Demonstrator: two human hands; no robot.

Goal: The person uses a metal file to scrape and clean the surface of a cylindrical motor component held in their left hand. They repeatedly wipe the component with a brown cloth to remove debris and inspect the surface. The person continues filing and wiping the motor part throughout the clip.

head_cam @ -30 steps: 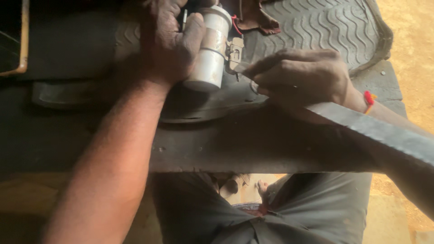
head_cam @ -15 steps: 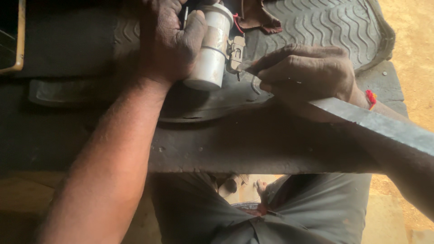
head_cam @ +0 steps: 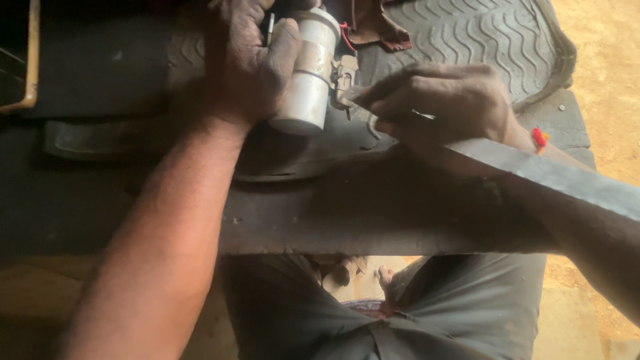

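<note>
My left hand (head_cam: 247,63) is wrapped around a white cylindrical part (head_cam: 308,80) and holds it upright against a dark rubber surface. A metal clamp bracket (head_cam: 343,77) sits on the cylinder's right side, and a red wire (head_cam: 347,33) runs near its top. My right hand (head_cam: 440,107) grips a long flat metal tool (head_cam: 553,177), whose handle end slants down to the right. The tool's tip is at the bracket, largely hidden under my fingers. A red thread (head_cam: 539,139) shows at my right wrist.
A piece of tyre with wavy tread (head_cam: 460,30) lies at the back right, with a brown rag (head_cam: 373,27) on it. The dark workbench (head_cam: 367,213) crosses the frame. A yellowish metal frame (head_cam: 30,67) is at the far left. Sandy ground lies to the right.
</note>
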